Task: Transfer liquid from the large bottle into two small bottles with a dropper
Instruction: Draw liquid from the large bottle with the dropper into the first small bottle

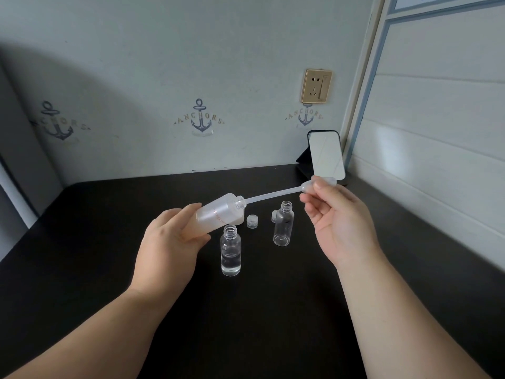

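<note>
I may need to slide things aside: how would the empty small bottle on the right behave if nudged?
The empty small bottle looks like thin clear plastic, so probably very light. Tall and narrow, it would likely tip rather than slide, then roll. With no cap on, nothing would spill.

Both forearms outstretched, left hand point(169, 242) curled, right hand point(336, 222) pinching.

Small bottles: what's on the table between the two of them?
In the head view, a small clear cap stands on the dark table between the part-filled small bottle and the empty small bottle, touching neither.
</note>
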